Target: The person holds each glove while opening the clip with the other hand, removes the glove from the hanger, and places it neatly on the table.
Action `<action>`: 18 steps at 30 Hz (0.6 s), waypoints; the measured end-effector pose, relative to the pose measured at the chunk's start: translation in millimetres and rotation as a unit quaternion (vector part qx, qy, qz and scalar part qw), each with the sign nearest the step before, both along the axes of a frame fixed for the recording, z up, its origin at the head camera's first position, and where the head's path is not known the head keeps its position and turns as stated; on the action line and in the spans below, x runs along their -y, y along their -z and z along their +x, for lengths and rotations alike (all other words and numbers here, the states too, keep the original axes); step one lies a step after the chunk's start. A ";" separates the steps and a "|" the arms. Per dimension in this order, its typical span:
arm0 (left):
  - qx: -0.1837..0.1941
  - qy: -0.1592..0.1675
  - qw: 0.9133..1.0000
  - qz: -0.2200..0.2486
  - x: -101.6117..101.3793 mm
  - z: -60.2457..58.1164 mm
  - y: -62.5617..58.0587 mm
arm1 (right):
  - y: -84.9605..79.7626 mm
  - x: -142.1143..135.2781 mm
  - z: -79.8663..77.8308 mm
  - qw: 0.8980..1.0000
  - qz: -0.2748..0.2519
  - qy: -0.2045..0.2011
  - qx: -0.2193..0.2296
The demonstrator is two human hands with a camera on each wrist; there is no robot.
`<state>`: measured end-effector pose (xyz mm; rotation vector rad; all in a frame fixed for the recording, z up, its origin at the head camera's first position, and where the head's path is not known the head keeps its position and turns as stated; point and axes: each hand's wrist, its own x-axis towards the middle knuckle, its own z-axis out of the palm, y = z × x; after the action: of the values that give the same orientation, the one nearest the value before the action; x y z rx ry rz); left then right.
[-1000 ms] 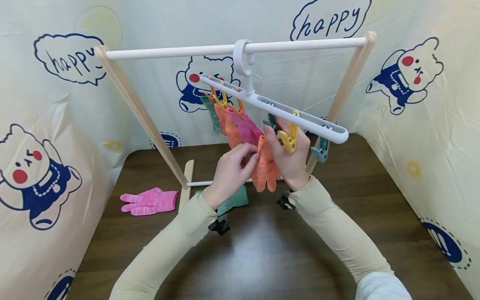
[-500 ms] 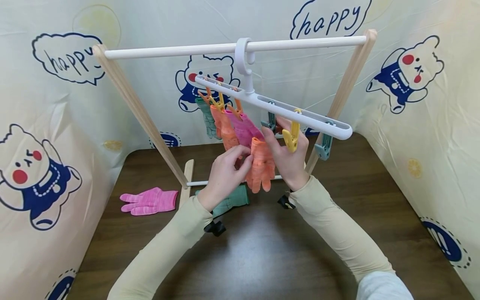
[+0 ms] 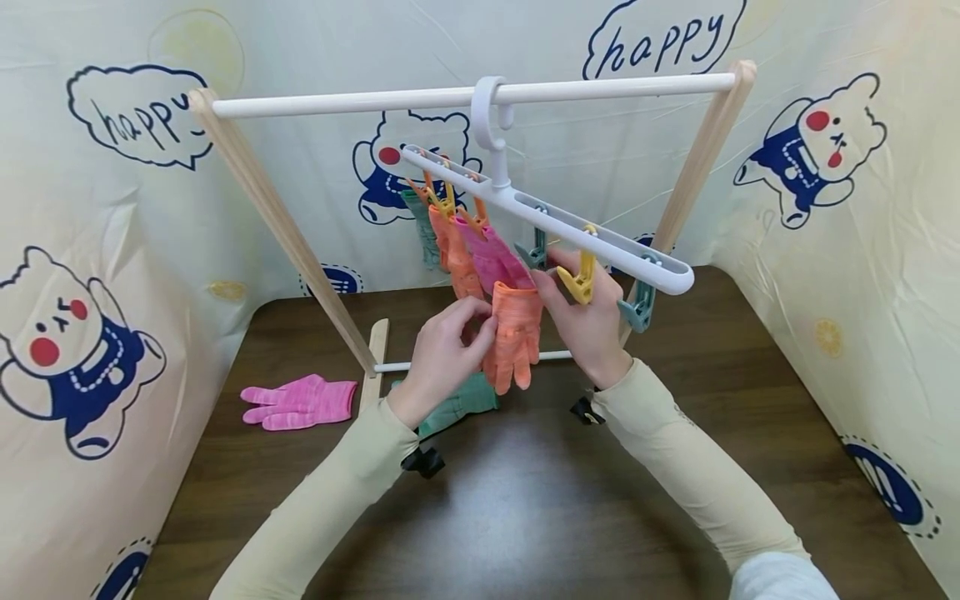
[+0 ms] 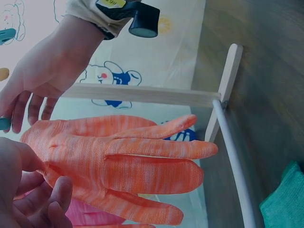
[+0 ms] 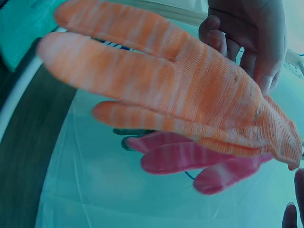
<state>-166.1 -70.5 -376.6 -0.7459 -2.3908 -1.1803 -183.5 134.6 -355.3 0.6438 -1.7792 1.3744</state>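
Note:
My left hand (image 3: 446, 354) pinches the cuff edge of an orange knit glove (image 3: 516, 329), its fingers dangling downward. The same orange glove (image 4: 128, 152) fills the left wrist view, held at the cuff. To the right, my right hand (image 3: 591, 325) pinches a teal clothespin (image 3: 537, 250) on the white hanger (image 3: 600, 244). This pin's legs look spread, just above the cuff and apart from it. A pink glove (image 3: 495, 254), another orange glove (image 3: 453, 250) and a green glove (image 3: 423, 229) hang from orange and yellow pins farther left.
A yellow clothespin (image 3: 579, 279) and another teal one (image 3: 640, 307) hang near the right hand. The hanger hooks over the white rod (image 3: 622, 87) of a wooden stand (image 3: 281, 233). On the table (image 3: 510, 517) lie a pink glove (image 3: 300, 402) and a green glove (image 3: 461, 408).
My left hand has shifted slightly left and down, and the orange glove's cuff has turned to face forward. My right hand stays at the teal clothespin, whose legs have spread.

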 end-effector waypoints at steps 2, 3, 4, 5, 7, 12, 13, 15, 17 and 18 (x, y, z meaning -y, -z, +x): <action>0.001 0.000 1.000 -0.002 1.0 0.3 0.7 | 3.8 -3.7 0.8 1.000 0.011 -0.001 0.007; 0.003 0.000 1.000 -0.001 1.5 0.5 1.2 | 5.9 -5.6 1.2 1.000 0.013 -0.005 0.011; 0.007 0.000 1.000 -0.001 2.2 0.8 1.8 | 8.3 -7.6 1.5 1.000 0.017 -0.006 0.013; 0.010 -0.001 1.000 -0.001 2.9 1.3 2.2 | 10.3 -9.5 2.0 1.000 0.020 -0.010 0.015; 0.016 -0.001 1.000 0.000 4.4 1.7 3.8 | 14.4 -13.6 3.6 0.999 0.030 -0.012 0.020; 0.014 -0.008 1.000 -0.007 8.6 4.0 7.5 | 23.6 -24.7 8.8 0.998 0.055 0.009 0.039; 0.011 -0.010 1.000 -0.011 9.4 4.5 8.2 | 25.3 -27.0 9.7 0.997 0.058 0.016 0.042; 0.004 -0.014 1.000 -0.017 11.1 5.3 10.3 | 28.9 -30.8 11.0 0.997 0.054 0.020 0.049; -0.001 -0.015 1.000 -0.023 12.2 6.3 11.6 | 33.0 -33.9 12.4 0.998 0.040 0.021 0.054; -0.002 -0.016 1.000 -0.027 12.6 6.8 12.4 | 34.9 -35.2 13.3 0.998 0.033 0.020 0.057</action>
<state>-159.3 -83.1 -388.9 -0.7238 -2.4304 -1.1045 -170.1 169.7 -390.2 0.5717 -1.9237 1.3548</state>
